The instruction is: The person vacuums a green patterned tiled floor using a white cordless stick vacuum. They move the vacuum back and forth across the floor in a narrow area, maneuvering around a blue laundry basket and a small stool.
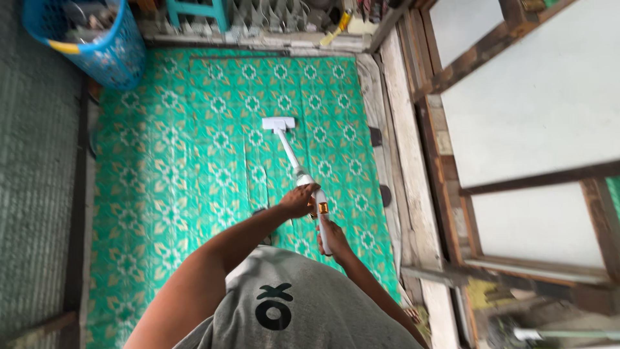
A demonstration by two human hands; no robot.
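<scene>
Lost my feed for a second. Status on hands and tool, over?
Left hand and right hand both gripping white stick vacuum cleaner. Head flat on green patterned floor mat. Nothing blocking it.

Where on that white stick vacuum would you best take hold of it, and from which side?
Probably at the upper handle end of the white stick vacuum, coming from above and behind. Its thin tube slants up from the floor head on the green patterned mat toward the person, so that end lies nearest. The left hand wraps it higher along the tube, the right hand at the rear end.
</scene>
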